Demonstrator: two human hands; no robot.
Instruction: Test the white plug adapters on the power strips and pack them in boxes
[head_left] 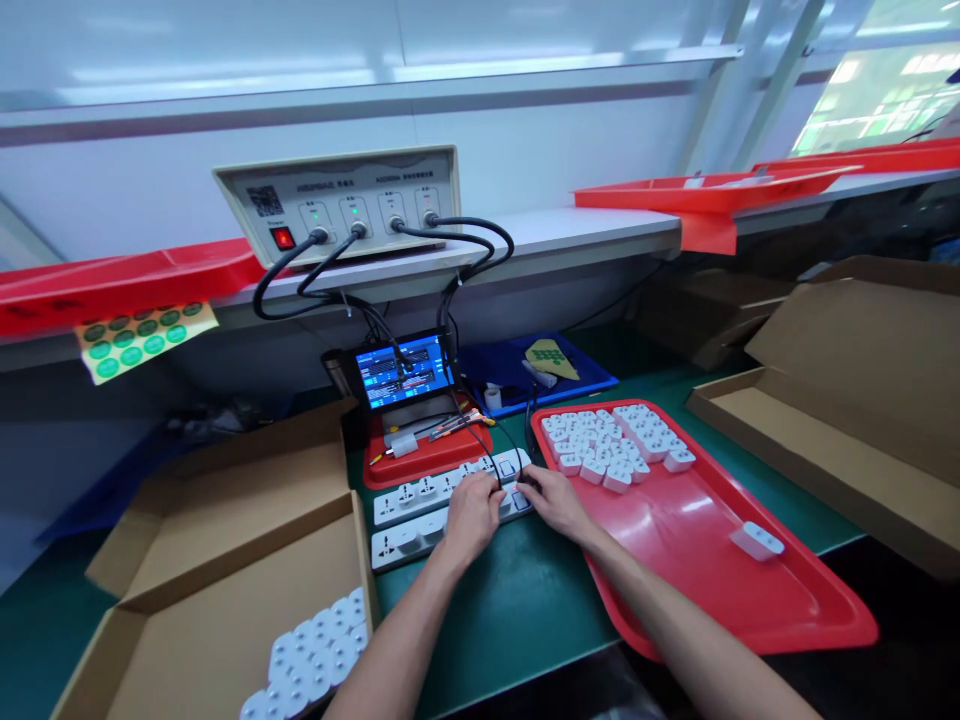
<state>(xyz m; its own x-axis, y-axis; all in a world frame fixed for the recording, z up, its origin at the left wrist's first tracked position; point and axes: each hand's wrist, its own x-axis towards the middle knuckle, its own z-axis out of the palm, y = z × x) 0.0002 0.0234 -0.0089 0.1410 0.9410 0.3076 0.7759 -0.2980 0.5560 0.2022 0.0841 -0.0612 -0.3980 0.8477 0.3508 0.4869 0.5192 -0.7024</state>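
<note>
Both my hands rest on two white power strips [420, 495] lying side by side on the green mat. My left hand [471, 515] is curled over the nearer strip, fingers bent on something hidden. My right hand [553, 498] pinches a small thing at the strips' right end, where black cables [480, 440] come down. What it pinches is too small to name. A small screen [403, 372] with blue readouts stands just behind.
A red tray [720, 570] at right holds several white adapters [615, 440] and one apart [757, 541]. An open cardboard box [225, 590] at left holds more white adapters [315, 655]. A beige tester box [337, 200] sits on the shelf. Another cardboard box [840, 420] stands far right.
</note>
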